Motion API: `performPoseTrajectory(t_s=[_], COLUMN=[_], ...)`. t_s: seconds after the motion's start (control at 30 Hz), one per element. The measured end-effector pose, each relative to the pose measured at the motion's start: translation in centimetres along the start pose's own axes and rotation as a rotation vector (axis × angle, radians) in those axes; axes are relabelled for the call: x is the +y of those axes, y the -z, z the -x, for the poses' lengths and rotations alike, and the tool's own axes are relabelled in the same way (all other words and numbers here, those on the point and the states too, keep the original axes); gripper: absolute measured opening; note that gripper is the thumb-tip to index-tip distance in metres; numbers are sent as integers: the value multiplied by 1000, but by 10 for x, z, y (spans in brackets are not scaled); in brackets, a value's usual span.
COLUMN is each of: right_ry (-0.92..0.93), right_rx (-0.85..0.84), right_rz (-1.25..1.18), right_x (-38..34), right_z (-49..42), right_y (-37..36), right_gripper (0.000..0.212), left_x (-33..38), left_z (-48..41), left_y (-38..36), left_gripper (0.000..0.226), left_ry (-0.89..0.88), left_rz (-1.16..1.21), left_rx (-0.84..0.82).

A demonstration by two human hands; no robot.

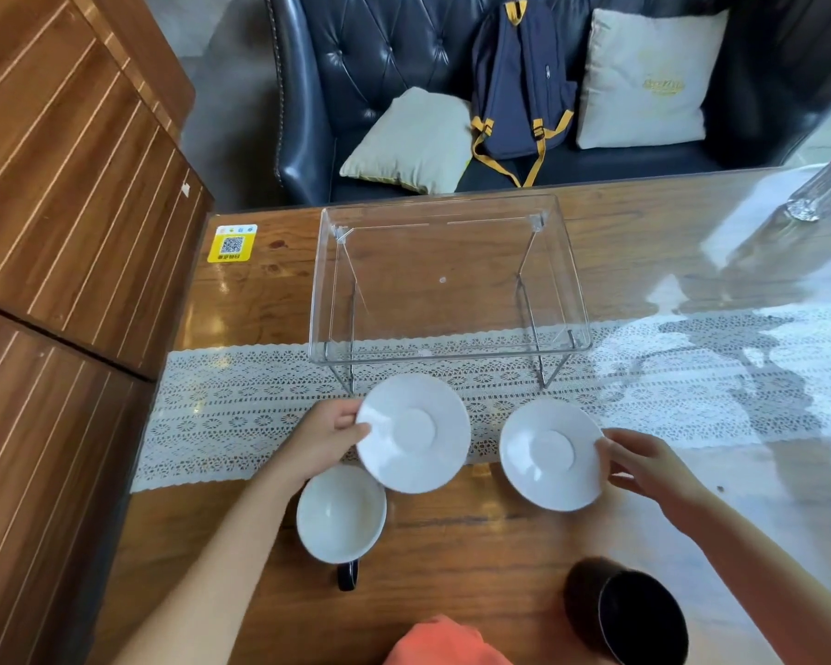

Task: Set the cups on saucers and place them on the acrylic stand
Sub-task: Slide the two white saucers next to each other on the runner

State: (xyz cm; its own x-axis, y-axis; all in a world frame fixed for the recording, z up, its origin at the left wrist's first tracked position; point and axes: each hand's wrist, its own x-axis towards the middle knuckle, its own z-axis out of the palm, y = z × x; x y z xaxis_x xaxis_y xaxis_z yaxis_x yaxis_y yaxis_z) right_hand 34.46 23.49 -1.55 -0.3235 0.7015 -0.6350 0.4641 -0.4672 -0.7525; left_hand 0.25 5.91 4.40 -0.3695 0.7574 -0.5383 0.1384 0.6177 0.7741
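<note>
Left hand [325,436] pinches the left saucer [413,434] rim, thumb on top, while right hand [648,465] fingers curl against the right saucer [550,455] edge

Both forearms are bare to the bottom edge of the frame, with no sleeves, watch or rings visible on the left hand [325,436] or right hand [651,465]; an orange-coral garment [444,643] shows at bottom center.

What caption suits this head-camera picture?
Left hand and right hand each hold a white saucer before an empty acrylic stand.
</note>
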Motion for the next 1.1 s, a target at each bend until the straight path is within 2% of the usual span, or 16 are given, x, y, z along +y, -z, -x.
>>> performPoseTrajectory(t_s=[0.2,0.43,0.63,0.77,1.1], right_ry=[-8,-1,137,229,283], right_rx=[90,90,187,262,301], right_rz=[-66,-83,152,343,510], right_x=[3,19,22,25,31], right_z=[-17,-31,-39,-41,-31], right_y=[-25,-37,-37,-41,-54], right_gripper=[15,17,14,25,35], left_x=[-3,-28,-40,-47,-56], left_z=[-44,-56,-55,-54,-46], left_y=[-20,-12,-17,-20,-22], left_gripper=[32,35,29,25,11], left_ry=[102,236,287,289,296], left_rz=[-55,-55,-70,-136,-310], left_rx=[1,54,72,83,120])
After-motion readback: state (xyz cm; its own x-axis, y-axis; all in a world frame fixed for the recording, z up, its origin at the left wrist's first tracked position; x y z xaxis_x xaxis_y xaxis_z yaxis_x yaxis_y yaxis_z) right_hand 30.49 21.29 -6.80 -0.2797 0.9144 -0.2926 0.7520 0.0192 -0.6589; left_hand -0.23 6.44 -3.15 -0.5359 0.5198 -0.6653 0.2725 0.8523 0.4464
